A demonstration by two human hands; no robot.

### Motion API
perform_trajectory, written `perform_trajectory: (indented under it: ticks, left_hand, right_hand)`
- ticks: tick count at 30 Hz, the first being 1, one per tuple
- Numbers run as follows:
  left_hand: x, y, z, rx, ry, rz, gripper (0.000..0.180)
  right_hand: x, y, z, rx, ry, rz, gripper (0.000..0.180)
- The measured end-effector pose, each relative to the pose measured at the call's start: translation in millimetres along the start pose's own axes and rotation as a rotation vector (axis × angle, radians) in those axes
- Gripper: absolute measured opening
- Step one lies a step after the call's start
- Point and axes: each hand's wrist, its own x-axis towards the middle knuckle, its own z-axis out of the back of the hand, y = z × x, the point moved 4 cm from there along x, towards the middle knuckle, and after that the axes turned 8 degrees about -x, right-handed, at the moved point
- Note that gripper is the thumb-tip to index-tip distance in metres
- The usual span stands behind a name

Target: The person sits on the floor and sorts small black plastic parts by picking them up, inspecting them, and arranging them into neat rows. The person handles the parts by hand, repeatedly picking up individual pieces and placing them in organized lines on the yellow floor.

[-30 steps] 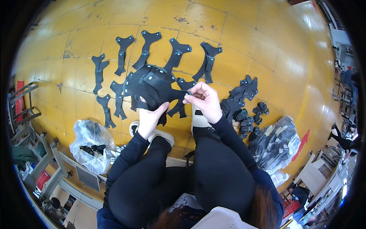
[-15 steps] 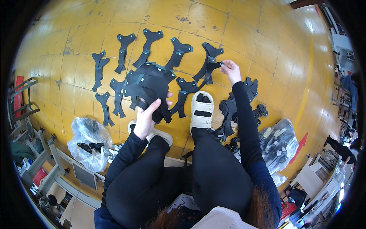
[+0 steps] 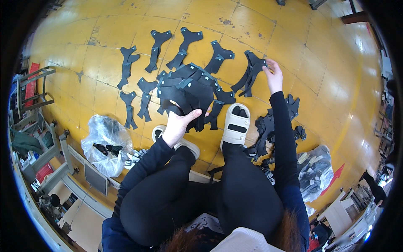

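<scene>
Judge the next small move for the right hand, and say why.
Probably let go and draw back to the fanned stack: the right hand rests on a black cut piece already lying in the floor row, while the left hand grips the stack.

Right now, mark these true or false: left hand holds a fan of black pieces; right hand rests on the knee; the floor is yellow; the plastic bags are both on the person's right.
1. The left hand holds a fanned stack of black pieces. True.
2. The right hand rests on the knee. False: it reaches out to the outermost black piece on the floor.
3. The floor is yellow. True.
4. Both plastic bags are on the person's right. False: one bag lies left, another bag right.
</scene>
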Motion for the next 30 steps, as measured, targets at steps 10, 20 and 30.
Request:
perform_trajectory:
  ticks: [10,20,30]
  left_hand:
    - [5.3,12.2,11.5,0.127,-0.093,-0.061,0.045]
    - [2.2,20.7,19.5,0.191,-0.142,-0.108,0.039]
    - [5.3,-20.2,44.4,-0.123,-0.187,-0.168,0.040]
  right_hand:
    - [-108.3,179.0,-19.5,0.393,0.709,0.327,0.026]
    - [-131.0,153.6,-40.9,0.287,0.713,0.168,0.016]
    - [-75.9,109.2,13.4,0.494,0.204,0.024,0.015]
